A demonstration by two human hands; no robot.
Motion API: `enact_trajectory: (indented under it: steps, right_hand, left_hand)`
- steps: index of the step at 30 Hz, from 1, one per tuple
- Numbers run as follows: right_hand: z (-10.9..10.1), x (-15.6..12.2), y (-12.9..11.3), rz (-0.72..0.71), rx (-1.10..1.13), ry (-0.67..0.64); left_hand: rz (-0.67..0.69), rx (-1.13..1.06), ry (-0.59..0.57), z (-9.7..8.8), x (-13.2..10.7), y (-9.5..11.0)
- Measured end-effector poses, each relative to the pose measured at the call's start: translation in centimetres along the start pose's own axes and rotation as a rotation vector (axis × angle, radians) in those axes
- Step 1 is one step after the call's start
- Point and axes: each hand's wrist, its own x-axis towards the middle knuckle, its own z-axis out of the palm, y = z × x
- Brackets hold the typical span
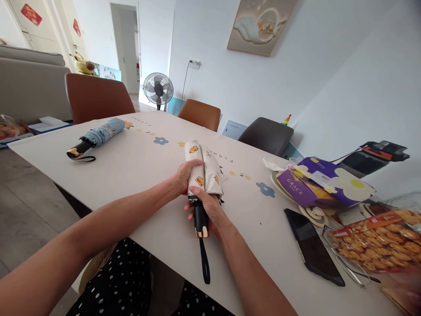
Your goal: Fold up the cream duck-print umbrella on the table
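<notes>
A folded cream umbrella (204, 167) with small duck prints lies lengthwise over the white table (138, 175). My left hand (184, 174) wraps round its folded canopy from the left. My right hand (210, 210) grips it lower down, by the black handle (201, 221) with a gold end cap. A black wrist strap (205, 261) trails from the handle toward the table's near edge. A second folded umbrella (98, 136), light blue with a black handle, lies apart at the far left of the table.
A black phone (312, 246) lies face up at the right. Behind it are a purple box (324, 182) on a plate and a packet of snacks (378, 240). Brown chairs (97, 97) stand along the far side. A fan (158, 89) stands by the wall.
</notes>
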Motion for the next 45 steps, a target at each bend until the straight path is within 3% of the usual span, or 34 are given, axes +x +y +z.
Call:
enact_trajectory:
  steps: [2, 5, 10, 13, 18, 23, 26, 30, 36, 45]
  right_hand:
    - [0.1, -0.1, -0.1, 0.033, -0.04, 0.008]
    - [0.1, 0.2, 0.2, 0.061, -0.156, 0.123]
    - [-0.3, 0.9, 1.0, 0.018, -0.399, 0.339]
    - [-0.2, 0.9, 1.0, 0.012, -0.464, 0.379]
    - [0.1, 0.4, 0.6, -0.01, -0.321, 0.271]
    - [0.4, 0.2, 0.3, -0.11, -0.006, 0.167]
    - [0.6, 0.2, 0.4, -0.076, 0.115, 0.083]
    - [0.3, 0.5, 0.8, 0.059, 0.114, 0.087]
    - [0.0, 0.7, 0.9, 0.061, 0.077, 0.158]
    - [1.0, -0.4, 1.1, 0.153, 0.05, -0.049]
  left_hand:
    - [-0.01, -0.012, -0.061, -0.1, 0.2, -0.1]
    - [0.042, -0.028, -0.148, -0.2, 0.4, -0.2]
    - [0.242, 0.211, -0.011, 0.2, 0.3, -0.7]
    - [0.245, 0.243, 0.015, 0.3, 0.3, -1.2]
    - [0.187, 0.109, 0.078, -0.1, 0.9, -0.9]
    - [0.228, 0.007, -0.033, 0.1, 0.2, -0.2]
    - [0.145, 0.007, -0.066, 0.2, -0.2, 0.0]
    - [-0.039, 0.069, -0.066, -0.3, 0.3, -0.3]
    - [0.079, 0.061, -0.144, -0.8, 1.6, -0.5]
    - [0.127, -0.006, 0.041, -2.7, 2.5, 2.7]
